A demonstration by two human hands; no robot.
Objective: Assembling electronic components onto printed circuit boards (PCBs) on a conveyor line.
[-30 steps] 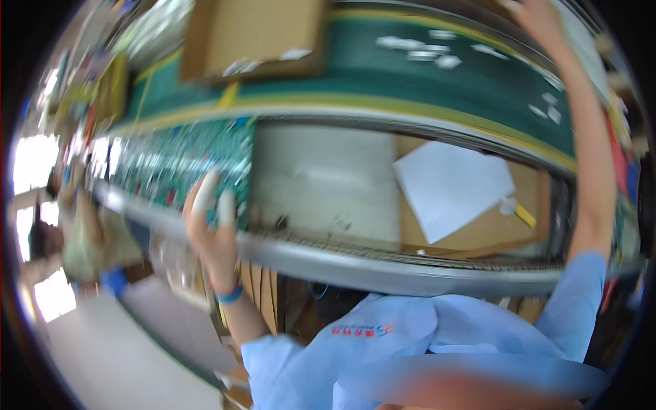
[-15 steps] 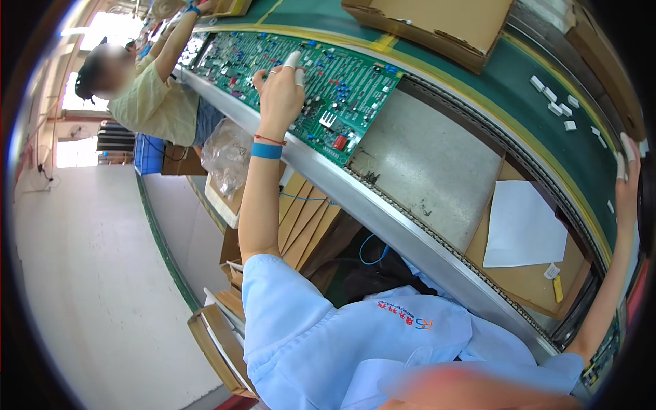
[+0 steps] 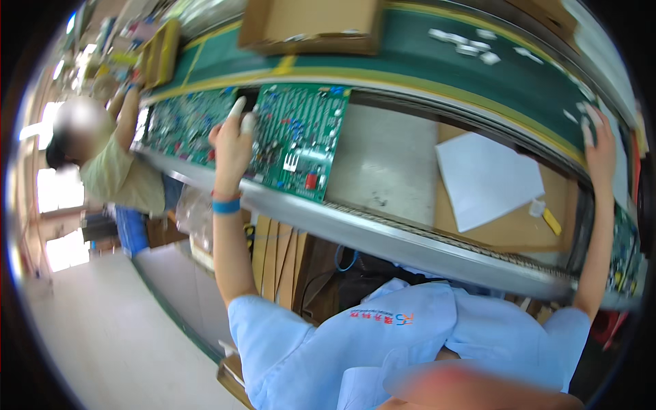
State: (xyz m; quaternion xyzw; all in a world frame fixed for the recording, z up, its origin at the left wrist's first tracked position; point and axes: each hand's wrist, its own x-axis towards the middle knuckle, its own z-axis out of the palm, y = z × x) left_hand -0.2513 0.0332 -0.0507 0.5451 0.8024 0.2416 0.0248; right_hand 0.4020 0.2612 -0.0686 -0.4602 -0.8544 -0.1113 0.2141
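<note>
My left hand (image 3: 234, 152) is over the line of green circuit boards, its fingers stretched out and white covers on some fingertips. It lies along the left edge of the nearer circuit board (image 3: 295, 140), by a dark gap; whether it presses on the board I cannot tell. This board carries a red block, blue parts and a white comb-like piece. Left of the gap sit more circuit boards (image 3: 188, 126). Far to the right, my right hand (image 3: 600, 147) rests at the green belt's edge with its fingers extended, near small white pieces (image 3: 468, 45).
A metal rail (image 3: 403, 236) runs along the near side. Beyond the boards, a green belt (image 3: 417, 72) bears a cardboard box (image 3: 311, 46). White paper (image 3: 488, 181) and a yellow tool (image 3: 551, 222) lie right of the boards. A co-worker (image 3: 109, 154) works at the left.
The view has turned, shifting the scene leftward. A gap now shows between the nearer board and those to its left. My left hand has gone from above the boards to this gap.
</note>
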